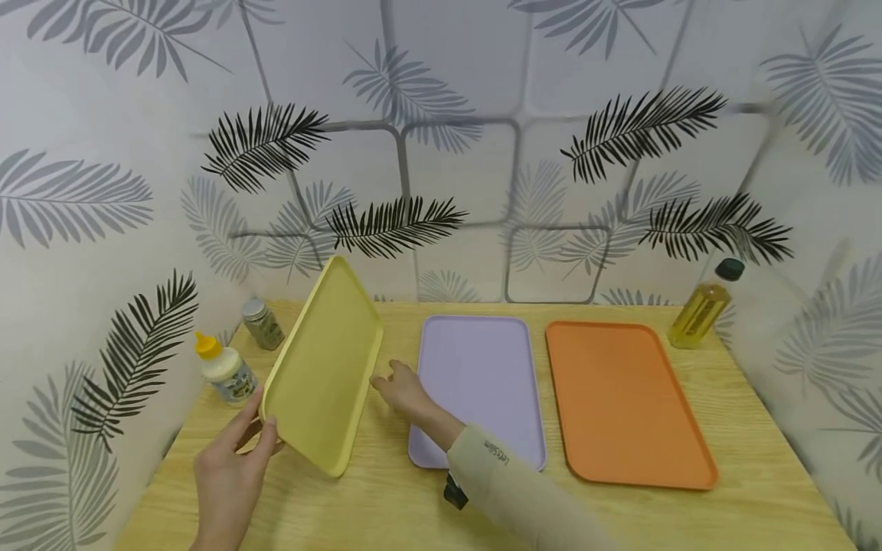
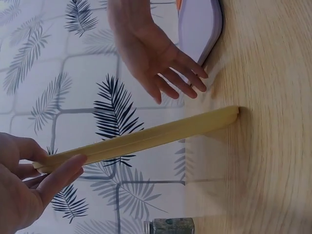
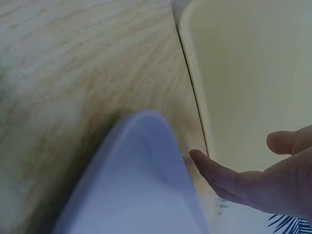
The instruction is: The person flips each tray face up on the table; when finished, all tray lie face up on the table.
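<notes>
My left hand [image 1: 233, 467] pinches the near left edge of a yellow tray [image 1: 327, 363], thumb on the inner side and fingers behind. The tray is tilted up steeply, its right long edge low at the wooden table; in the left wrist view that lower edge [image 2: 234, 115] is at or just above the tabletop. Beside it, my right hand [image 1: 405, 394] hovers with fingers extended and holds nothing, between the yellow tray and a lilac tray [image 1: 475, 360]. In the right wrist view, the right hand's fingers [image 3: 229, 181] appear close to the yellow tray's rim; contact is unclear.
An orange tray [image 1: 627, 405] lies flat to the right of the lilac one. A bottle of yellow liquid [image 1: 701, 310] stands at the back right. On the left are a white bottle with a yellow cap [image 1: 230, 373] and a small lidded jar [image 1: 263, 325]. A patterned wall borders the table.
</notes>
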The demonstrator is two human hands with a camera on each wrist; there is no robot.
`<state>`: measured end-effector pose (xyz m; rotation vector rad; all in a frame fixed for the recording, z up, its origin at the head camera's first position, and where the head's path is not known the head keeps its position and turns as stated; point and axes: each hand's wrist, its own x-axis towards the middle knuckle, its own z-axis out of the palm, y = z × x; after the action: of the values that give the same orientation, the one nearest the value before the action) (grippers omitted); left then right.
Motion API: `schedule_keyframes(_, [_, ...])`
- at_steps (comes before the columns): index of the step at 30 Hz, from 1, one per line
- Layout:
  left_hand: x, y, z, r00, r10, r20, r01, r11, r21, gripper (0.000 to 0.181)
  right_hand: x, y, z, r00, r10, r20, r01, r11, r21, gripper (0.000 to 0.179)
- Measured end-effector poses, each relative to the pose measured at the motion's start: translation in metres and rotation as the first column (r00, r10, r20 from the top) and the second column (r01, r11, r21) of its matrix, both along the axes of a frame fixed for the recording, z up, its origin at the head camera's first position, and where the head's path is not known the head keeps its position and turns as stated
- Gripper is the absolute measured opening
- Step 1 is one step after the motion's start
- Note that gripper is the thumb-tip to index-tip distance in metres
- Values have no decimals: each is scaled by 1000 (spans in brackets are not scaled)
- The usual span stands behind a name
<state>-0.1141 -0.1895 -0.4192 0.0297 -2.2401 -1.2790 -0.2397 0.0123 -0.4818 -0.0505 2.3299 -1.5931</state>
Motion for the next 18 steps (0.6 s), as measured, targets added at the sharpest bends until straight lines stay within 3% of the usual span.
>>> schedule_keyframes(6, [-3, -7, -1, 999, 23, 39, -27, 996, 82, 46, 5, 0, -6, 1000, -6, 28, 7, 1000, -26, 64])
schedule_keyframes(11, [-7, -16, -1, 984, -1, 179, -34, 980, 194, 46, 7, 1, -11, 998, 7, 68, -1, 996, -91, 65])
schedule_keyframes(15, [-12, -22, -1, 959, -44, 280, -46, 951, 307, 49, 7, 2, -12, 999, 12, 51, -5, 991, -133, 48])
schedule_keyframes(18, [-15, -25, -2, 951, -58, 305, -72, 915, 397, 50, 8, 3, -11, 999, 0, 45, 8, 981, -195, 34])
